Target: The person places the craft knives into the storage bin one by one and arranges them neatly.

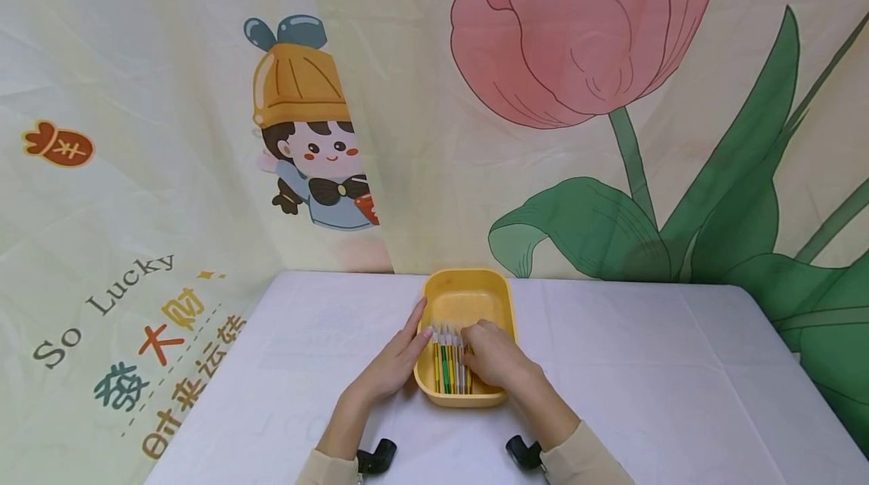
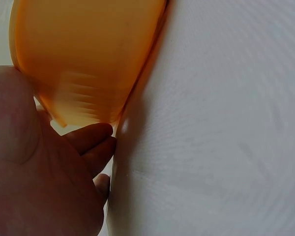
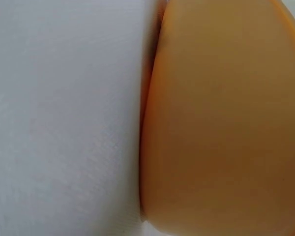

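Note:
A yellow plastic basket [image 1: 465, 296] stands near the middle of the table. In its near half lies a row of slim pens [image 1: 450, 360] side by side, gold, green and silver, their pale pointed tips away from me. My left hand [image 1: 394, 360] rests along the basket's left side with straight fingers, the thumb at the rim. In the left wrist view, its fingertips [image 2: 101, 147] are low by the outer wall. My right hand [image 1: 498, 357] reaches inside the basket, its curled fingers pinching the rightmost pen, which they partly cover. The right wrist view shows only the basket's outer wall [image 3: 221, 123] and the tabletop.
A white cloth covers the table [image 1: 645, 372]. Behind it hangs a printed curtain [image 1: 421, 130] with a tulip and a cartoon figure, close to the basket's far end. Black wrist cameras [image 1: 377, 456] sit beneath both wrists.

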### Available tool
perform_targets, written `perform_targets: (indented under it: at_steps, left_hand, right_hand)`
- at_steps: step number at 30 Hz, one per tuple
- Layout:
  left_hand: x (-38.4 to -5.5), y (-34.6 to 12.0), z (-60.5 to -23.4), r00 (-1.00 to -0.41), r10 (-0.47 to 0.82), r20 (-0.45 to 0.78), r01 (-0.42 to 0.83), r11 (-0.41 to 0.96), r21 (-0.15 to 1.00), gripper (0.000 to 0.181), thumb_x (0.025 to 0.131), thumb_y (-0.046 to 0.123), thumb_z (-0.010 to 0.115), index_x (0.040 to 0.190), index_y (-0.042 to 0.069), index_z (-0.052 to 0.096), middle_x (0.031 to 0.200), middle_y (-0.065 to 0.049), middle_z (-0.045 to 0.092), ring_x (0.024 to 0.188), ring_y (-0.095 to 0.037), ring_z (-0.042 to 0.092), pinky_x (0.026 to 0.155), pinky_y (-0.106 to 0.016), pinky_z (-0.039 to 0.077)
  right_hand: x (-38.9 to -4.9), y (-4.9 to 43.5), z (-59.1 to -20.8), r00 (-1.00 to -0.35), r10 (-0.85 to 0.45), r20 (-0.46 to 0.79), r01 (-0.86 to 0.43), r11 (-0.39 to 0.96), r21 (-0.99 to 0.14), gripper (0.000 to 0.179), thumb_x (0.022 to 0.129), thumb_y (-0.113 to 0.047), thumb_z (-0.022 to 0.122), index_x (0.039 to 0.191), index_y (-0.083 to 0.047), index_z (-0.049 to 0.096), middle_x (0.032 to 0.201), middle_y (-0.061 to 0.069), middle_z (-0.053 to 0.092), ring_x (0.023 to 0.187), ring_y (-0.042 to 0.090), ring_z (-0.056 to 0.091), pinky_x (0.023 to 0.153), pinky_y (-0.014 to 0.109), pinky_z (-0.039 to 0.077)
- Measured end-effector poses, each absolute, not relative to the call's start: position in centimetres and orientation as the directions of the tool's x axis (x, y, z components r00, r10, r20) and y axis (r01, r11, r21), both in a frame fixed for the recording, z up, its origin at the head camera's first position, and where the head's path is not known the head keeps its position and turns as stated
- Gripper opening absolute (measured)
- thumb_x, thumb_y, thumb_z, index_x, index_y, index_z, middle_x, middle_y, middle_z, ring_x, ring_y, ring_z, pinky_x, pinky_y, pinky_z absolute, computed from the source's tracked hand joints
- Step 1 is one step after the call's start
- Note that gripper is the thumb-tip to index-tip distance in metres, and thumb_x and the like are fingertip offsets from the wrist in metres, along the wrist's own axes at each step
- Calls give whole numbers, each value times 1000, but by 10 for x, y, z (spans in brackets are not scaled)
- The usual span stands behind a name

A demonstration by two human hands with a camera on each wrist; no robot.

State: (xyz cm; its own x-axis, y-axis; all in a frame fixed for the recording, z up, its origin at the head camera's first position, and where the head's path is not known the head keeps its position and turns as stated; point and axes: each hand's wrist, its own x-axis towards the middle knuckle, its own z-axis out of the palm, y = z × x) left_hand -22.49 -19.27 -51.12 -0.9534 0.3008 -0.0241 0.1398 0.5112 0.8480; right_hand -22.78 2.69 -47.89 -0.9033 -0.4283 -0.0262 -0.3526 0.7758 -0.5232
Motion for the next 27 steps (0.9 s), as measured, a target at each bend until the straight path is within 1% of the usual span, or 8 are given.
perform_targets:
  at_steps: [5,13,17,20,22,23,25,27]
  left_hand:
    - [-225,-193,-512,-953,303,-22,146,519,842,63,113,46,36,169,33,9,173,-6,24,158,-28,26,130,-55,18]
    - [-225,-192,-510,-952,304,-22,146,517,843,63,113,45,37,169,33,9,170,-10,31,155,-28,33,129,-55,20]
    - [-225,-192,-510,-952,306,-18,154,529,835,65,112,48,37,169,32,10,170,-9,31,155,-28,32,129,-55,21]
    - [-225,-191,-510,-953,302,-18,156,543,825,65,112,51,37,169,33,12,169,-10,32,155,-30,34,128,-55,23]
    - [-225,-191,-510,-956,292,-19,154,557,816,65,111,53,37,168,34,13,169,-10,33,155,-32,34,128,-57,24]
    - [-225,-191,-509,-958,287,-20,151,562,813,65,111,54,38,168,35,14,169,-10,33,154,-32,35,127,-57,25]
    - [-225,-191,-509,-961,276,-26,142,571,809,64,110,55,38,168,37,15,170,-8,33,154,-33,35,127,-57,26]
    - [-225,-191,-508,-963,269,-23,140,572,808,65,110,55,39,168,38,15,171,-5,30,155,-33,33,127,-57,26]
  right_hand:
    - [-227,27,-480,-900,-435,-16,-365,774,-518,23,94,-12,76,114,0,74,88,3,61,79,18,53,71,33,48]
    - [-225,28,-477,-904,-428,8,-370,772,-517,5,93,-8,74,95,-5,72,80,1,59,76,17,54,67,30,47]
    - [-224,29,-477,-908,-418,31,-367,758,-540,7,94,-5,72,87,-6,69,73,-1,56,69,15,53,60,26,45]
    - [-224,30,-476,-914,-404,47,-357,744,-565,12,95,-4,71,84,-6,67,72,3,58,66,16,54,57,28,48]
    - [-224,31,-474,-921,-386,50,-341,737,-583,4,97,-6,71,95,-3,72,85,8,69,76,18,64,67,33,58]
    - [-224,32,-474,-925,-377,44,-326,732,-598,10,97,-8,71,104,-1,74,94,11,73,85,21,68,75,37,61]
    - [-224,34,-472,-931,-362,39,-305,718,-625,27,99,-12,71,122,2,72,114,16,74,101,25,71,90,45,62]
    - [-223,37,-470,-936,-347,48,-293,701,-650,40,100,-16,71,136,1,66,129,16,71,111,27,70,97,48,60]
